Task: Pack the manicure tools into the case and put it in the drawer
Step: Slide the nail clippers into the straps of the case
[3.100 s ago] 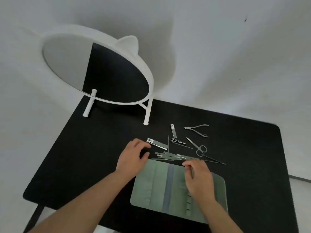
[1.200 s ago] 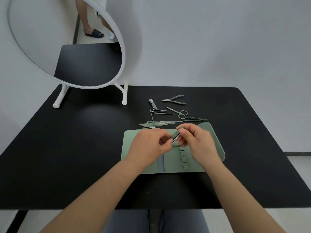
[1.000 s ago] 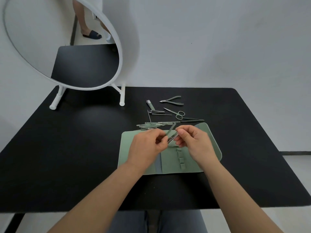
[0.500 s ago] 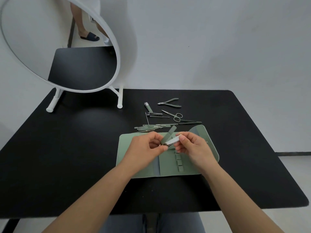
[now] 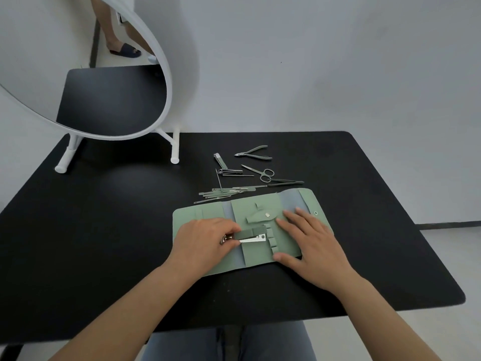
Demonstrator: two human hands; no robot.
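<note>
A green fold-out case (image 5: 205, 213) lies open on the black table (image 5: 104, 220), its small snap flap (image 5: 260, 216) loose in the middle. My left hand (image 5: 205, 243) pinches a nail clipper (image 5: 252, 236) and holds it flat against the case's middle panel. My right hand (image 5: 309, 238) rests flat on the case's right part, fingers spread. Behind the case lie loose tools: a pile of thin files (image 5: 221, 194), a second clipper (image 5: 219, 160), nippers (image 5: 253, 152), scissors (image 5: 261, 173) and tweezers (image 5: 285, 182).
A round white mirror (image 5: 86, 74) on a stand occupies the table's back left corner. A pale wall rises behind the table. The table's right edge curves down past my right forearm. No drawer is in view.
Both hands held the clipper in the air above the case. Now my left hand alone holds it down on the middle panel, and my right hand has let go and lies flat on the case.
</note>
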